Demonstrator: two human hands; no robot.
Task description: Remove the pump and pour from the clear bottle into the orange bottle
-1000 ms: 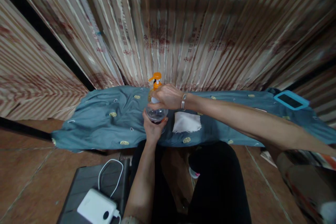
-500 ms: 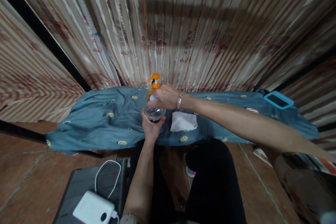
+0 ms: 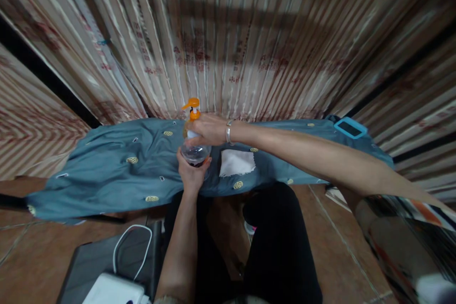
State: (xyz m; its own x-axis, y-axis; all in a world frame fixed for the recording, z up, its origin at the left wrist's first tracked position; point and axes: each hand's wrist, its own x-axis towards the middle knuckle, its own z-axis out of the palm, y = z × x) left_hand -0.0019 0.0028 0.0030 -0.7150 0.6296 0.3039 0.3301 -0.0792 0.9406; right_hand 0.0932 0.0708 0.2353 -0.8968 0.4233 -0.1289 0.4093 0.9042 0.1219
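Note:
My left hand (image 3: 193,171) is wrapped round a clear, rounded plastic container (image 3: 196,152) from the near side, over the bench. Just beyond it stands a pump bottle (image 3: 194,103) with an orange pump head and a yellowish body, upright with its spout to the left. My right hand (image 3: 206,129) reaches across from the right, its fingers closed round the bottle's body. That hand covers most of the bottle and the far rim of the container. Whether bottle and container touch, I cannot tell. A white cloth (image 3: 237,162) lies flat to the right of my left hand.
A blue-green patterned cloth (image 3: 103,166) covers the long bench. At its right end lies a blue-framed device (image 3: 351,128). Striped curtains (image 3: 221,47) hang behind. Lower left, a white power bank (image 3: 114,290) with a cable rests on a dark stool (image 3: 85,259).
The whole view has shifted, so the hands, bottle and bench appear further left. Both hands keep the same hold on the container and the bottle.

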